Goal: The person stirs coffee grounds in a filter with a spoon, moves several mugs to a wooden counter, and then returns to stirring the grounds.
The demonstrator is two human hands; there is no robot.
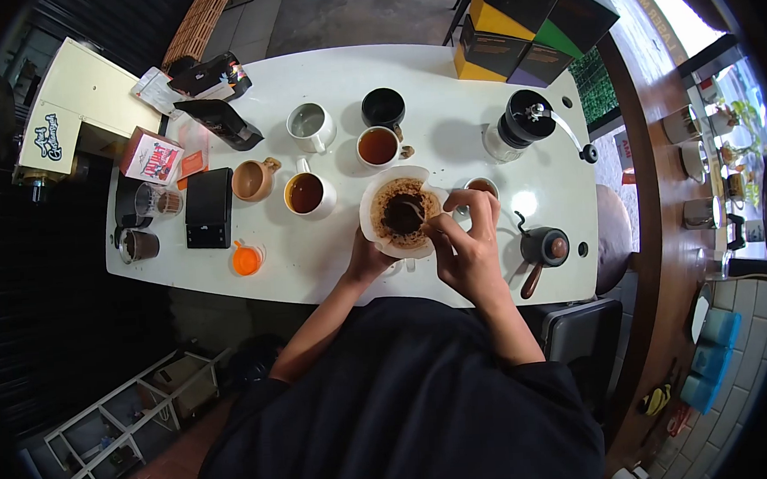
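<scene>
A white filter cone [367,207] with dark wet coffee grounds [402,218] inside stands near the table's front edge. My left hand [371,256] is wrapped round the cone's lower left side. Above its right rim my right hand [467,247] is closed in a pinch on a small spoon or stirrer, whose tip reaches into the grounds. Behind my right fingers is a small glass of brown liquid [482,185]. Just beyond the cone sits a cup of reddish-brown tea or coffee [378,147]; a white mug [307,194] with similar liquid is to the left.
The white table [315,270] also bears a black scale [209,209], a brown cup [251,180], an orange cup [247,258], a white mug [311,127] and a black cup [382,108]. At right are a hand grinder [525,118] and a kettle [544,247]. Boxes [520,33] stand behind.
</scene>
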